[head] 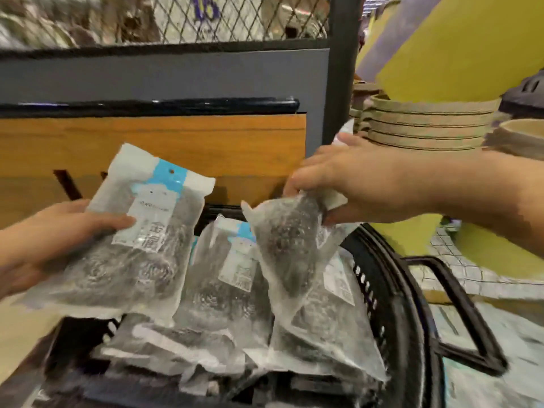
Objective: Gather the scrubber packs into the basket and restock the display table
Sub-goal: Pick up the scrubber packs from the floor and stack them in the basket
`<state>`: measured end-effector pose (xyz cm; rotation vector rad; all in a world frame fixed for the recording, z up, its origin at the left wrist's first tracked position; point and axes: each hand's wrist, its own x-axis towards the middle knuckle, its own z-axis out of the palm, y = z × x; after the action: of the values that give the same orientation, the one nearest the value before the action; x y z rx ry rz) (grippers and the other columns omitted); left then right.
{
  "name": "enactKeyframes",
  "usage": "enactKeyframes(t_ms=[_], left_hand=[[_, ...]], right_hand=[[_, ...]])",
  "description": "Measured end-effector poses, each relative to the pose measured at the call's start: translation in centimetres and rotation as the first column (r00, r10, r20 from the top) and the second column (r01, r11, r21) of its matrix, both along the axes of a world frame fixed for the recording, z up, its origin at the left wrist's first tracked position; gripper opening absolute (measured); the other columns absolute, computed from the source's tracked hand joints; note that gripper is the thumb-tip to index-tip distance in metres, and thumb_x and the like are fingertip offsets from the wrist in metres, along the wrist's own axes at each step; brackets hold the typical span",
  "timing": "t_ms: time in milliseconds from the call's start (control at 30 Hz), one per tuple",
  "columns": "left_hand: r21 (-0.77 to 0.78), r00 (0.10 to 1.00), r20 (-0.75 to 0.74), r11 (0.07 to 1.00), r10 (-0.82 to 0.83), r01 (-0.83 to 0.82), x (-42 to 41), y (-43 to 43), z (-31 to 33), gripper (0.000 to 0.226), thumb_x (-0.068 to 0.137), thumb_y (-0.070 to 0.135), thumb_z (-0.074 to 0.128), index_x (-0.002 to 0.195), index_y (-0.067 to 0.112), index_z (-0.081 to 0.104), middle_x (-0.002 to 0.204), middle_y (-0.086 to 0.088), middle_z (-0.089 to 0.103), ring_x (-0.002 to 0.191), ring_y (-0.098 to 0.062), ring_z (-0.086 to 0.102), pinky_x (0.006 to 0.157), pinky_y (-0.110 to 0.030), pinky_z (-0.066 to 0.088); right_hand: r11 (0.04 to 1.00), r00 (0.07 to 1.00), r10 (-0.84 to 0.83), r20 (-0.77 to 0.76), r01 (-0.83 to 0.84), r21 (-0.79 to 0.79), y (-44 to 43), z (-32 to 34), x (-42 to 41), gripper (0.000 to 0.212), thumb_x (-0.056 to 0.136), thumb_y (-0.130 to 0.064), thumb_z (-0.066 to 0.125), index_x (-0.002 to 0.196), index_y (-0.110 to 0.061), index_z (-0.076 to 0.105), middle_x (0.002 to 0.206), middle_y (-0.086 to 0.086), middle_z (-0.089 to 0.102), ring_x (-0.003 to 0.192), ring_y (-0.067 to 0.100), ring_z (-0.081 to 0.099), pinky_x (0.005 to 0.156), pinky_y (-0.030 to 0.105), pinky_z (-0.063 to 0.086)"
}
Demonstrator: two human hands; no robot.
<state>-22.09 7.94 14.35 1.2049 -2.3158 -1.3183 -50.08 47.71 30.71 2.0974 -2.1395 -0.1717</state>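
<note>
This is a shop floor. At 5 o'clock a black plastic shopping basket (403, 304) holds sealed, labelled scrubber packs (232, 278) with hang holes. Identical tan bowls (426, 125) stand stacked at 2 o'clock, and at 12 o'clock a wire-mesh panel (206, 16) tops a wood-fronted display fixture (147, 142).

The left hand (59, 231) grips a clear plastic pack of steel wool scrubbers (138, 231) with a blue and white header by its left edge, thumb on its face. The right hand (353, 184) pinches a second clear scrubber pack (288, 245) by one end, so it hangs above the black plastic basket (394, 304), where more packs (229, 284) lie heaped
</note>
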Motion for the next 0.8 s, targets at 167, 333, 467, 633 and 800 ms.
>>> enactKeyframes(t_ms=[167, 333, 467, 633, 800], left_hand=[[-0.006, 0.994, 0.105, 1.000, -0.015, 0.016, 3.1, 3.8, 3.7, 0.064, 0.060, 0.058, 0.087, 0.112, 0.023, 0.072, 0.104, -0.005, 0.077, 0.095, -0.027, 0.075, 0.093, -0.053, 0.055], [0.107, 0.990, 0.136, 0.993, 0.033, -0.048, 2.7, 8.7, 5.0, 0.090, 0.019, 0.066, 0.091, 0.096, 0.023, 0.078, 0.088, -0.003, 0.079, 0.078, -0.024, 0.077, 0.079, -0.038, 0.055], [-0.054, 0.983, 0.159, 0.995, 0.093, -0.085, 0.6, 9.9, 3.6, 0.030, 0.070, 0.042, 0.085, 0.086, 0.019, 0.073, 0.068, 0.008, 0.076, 0.073, -0.019, 0.071, 0.066, -0.026, 0.049], [-0.280, 0.929, 0.366, 0.958, 0.051, 0.058, -2.3, 11.5, 2.7, 0.028, 0.090, 0.046, 0.065, 0.080, 0.026, 0.049, 0.080, 0.010, 0.051, 0.074, -0.010, 0.050, 0.062, -0.027, 0.038], [-0.481, 0.848, 0.515, 0.862, 0.128, 0.161, -2.6, 10.6, 2.5, 0.052, 0.079, 0.068, 0.063, 0.087, 0.018, 0.056, 0.084, 0.003, 0.062, 0.075, -0.011, 0.058, 0.057, -0.029, 0.041]], right_hand=[[0.978, 0.980, 0.161, 0.120, -0.174, 0.112, -6.3, -1.7, 2.5, 0.050, 0.087, -0.012, 0.067, 0.129, -0.035, 0.054, 0.125, -0.015, 0.053, 0.125, 0.013, 0.041, 0.107, 0.045, 0.038], [0.958, 0.963, 0.030, 0.267, -0.104, 0.268, -10.0, -4.5, 4.1, 0.048, 0.080, -0.001, 0.058, 0.118, -0.031, 0.058, 0.121, -0.008, 0.057, 0.115, 0.017, 0.051, 0.098, 0.043, 0.046], [0.936, 0.955, -0.082, 0.285, -0.025, 0.351, -12.0, -7.4, 4.9, 0.050, 0.081, 0.000, 0.054, 0.124, -0.024, 0.058, 0.120, 0.001, 0.057, 0.112, 0.023, 0.053, 0.096, 0.046, 0.047], [0.939, 0.978, -0.083, 0.193, 0.012, 0.344, -12.3, -9.9, 4.7, 0.049, 0.085, -0.004, 0.049, 0.131, -0.020, 0.051, 0.129, 0.006, 0.047, 0.127, 0.026, 0.040, 0.105, 0.047, 0.038], [0.963, 0.954, -0.072, 0.290, -0.010, 0.271, -11.0, -10.7, 4.8, 0.068, 0.088, 0.000, 0.047, 0.148, -0.030, 0.035, 0.151, 0.001, 0.031, 0.142, 0.022, 0.021, 0.119, 0.039, 0.021]])
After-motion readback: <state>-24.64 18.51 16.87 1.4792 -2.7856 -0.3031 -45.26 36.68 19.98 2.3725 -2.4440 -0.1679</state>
